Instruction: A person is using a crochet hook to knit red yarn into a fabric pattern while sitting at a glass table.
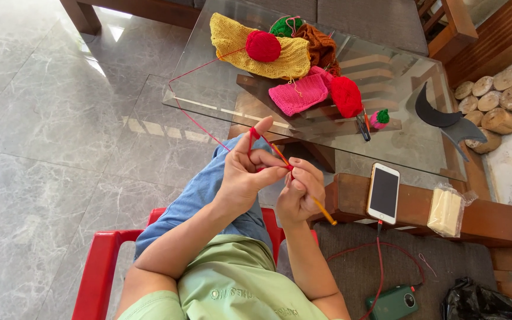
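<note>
Red yarn strand (pixel 200 121), thin and taut, runs from the red yarn ball (pixel 262 46) on the glass tabletop (pixel 220 89) down over the table edge to the left hand (pixel 245 178). There it loops round the raised forefinger, the other fingers pinched on a small red worked piece. Just right, the right hand (pixel 299 198) has its fingers closed about a slim orange crochet hook (pixel 303 185), long axis slanting from the tip at upper left, by the left hand, to the butt at lower right.
</note>
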